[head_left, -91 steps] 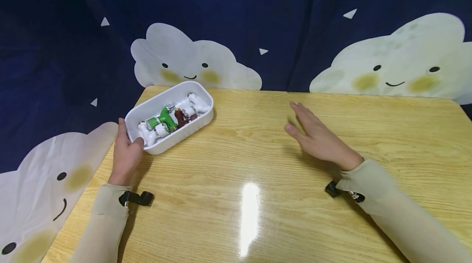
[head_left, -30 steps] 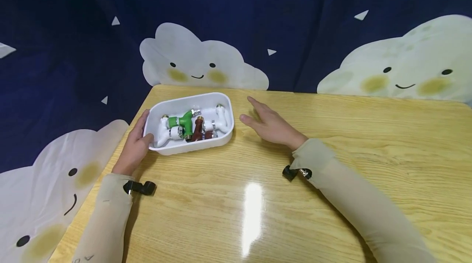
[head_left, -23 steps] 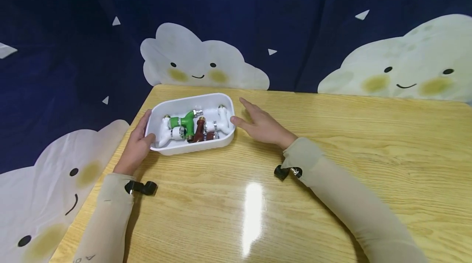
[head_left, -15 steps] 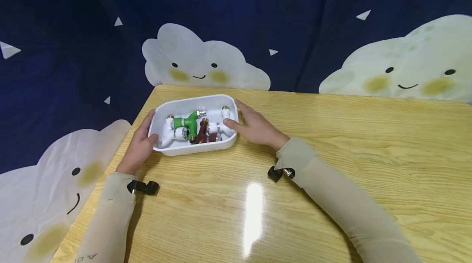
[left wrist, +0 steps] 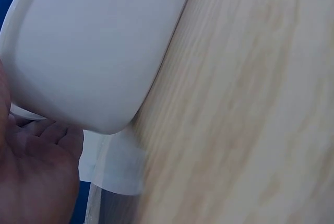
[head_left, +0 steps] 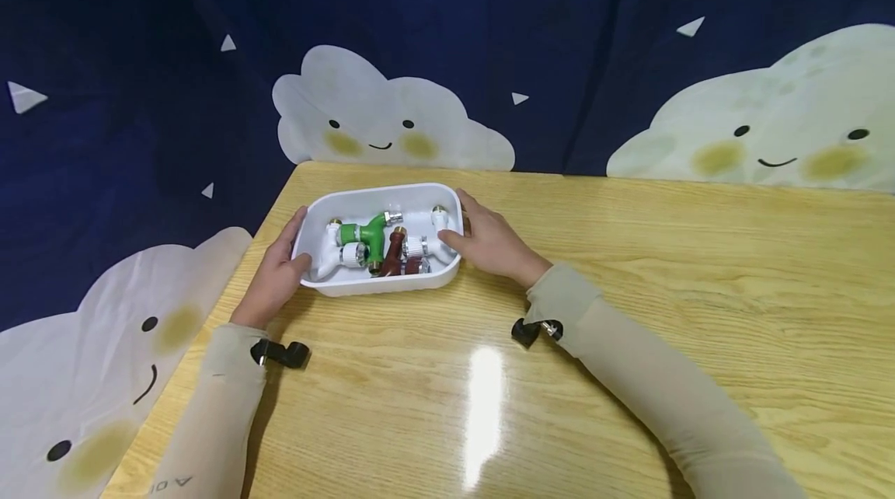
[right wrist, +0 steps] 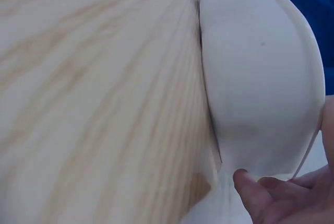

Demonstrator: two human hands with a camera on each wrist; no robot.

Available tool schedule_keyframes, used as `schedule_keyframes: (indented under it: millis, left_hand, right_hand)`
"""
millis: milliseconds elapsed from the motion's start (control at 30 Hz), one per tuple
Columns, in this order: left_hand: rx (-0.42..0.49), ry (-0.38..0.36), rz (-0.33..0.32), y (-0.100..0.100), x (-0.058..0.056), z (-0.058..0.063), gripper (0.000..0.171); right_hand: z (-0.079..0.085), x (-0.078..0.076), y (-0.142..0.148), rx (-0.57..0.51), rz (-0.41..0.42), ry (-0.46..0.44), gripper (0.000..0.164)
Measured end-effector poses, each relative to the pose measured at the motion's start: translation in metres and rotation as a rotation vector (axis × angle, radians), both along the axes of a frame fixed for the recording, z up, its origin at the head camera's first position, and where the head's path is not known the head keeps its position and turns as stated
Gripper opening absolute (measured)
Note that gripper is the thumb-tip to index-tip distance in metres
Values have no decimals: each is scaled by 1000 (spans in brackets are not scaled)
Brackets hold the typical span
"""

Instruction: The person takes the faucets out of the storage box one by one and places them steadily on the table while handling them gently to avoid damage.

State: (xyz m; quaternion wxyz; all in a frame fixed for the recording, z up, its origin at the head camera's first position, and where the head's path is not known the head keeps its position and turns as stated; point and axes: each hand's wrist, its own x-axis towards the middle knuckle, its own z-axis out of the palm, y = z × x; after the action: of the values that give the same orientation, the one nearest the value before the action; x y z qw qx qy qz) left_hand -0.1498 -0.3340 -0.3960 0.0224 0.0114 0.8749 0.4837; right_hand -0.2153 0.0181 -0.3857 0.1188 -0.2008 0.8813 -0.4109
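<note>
A white plastic tub stands on the wooden table, held from both ends. At its left end my left hand grips the wall, thumb over the rim and fingers along the outside. My right hand holds the opposite end, its thumb hooked inside the rim. Small taps lie in the tub: a white tap at the left, a green tap, a dark red tap and another white tap partly behind the right thumb. Both wrist views show the tub's outer wall close to the tabletop.
The wooden table extends far to the right and toward the front, with a bright light reflection on it. Its left edge runs close by the left forearm. A dark blue curtain with smiling clouds hangs behind and at the left.
The left hand has brought the tub rightward and turned it straighter to the table's back edge. From out on the right, the right hand has come leftward and taken hold of the tub's right end.
</note>
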Motion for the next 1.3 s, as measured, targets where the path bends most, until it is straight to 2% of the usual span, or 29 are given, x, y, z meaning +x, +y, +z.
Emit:
schedule_keyframes:
  millis: [300, 800, 1100, 1300]
  left_hand:
    - [-28, -12, -5, 4, -1, 2, 81]
    - [4, -23, -42, 19, -2, 5, 82]
    - [-7, -14, -74, 29, -3, 6, 82]
    - [-14, -20, -92, 36, -2, 7, 81]
  right_hand:
    - [1, 2, 2, -10, 1, 15, 83]
    - [3, 16, 17, 10, 9, 38, 84]
    - [5, 26, 30, 45, 14, 90, 86]
    - [7, 34, 38, 67, 14, 89, 86]
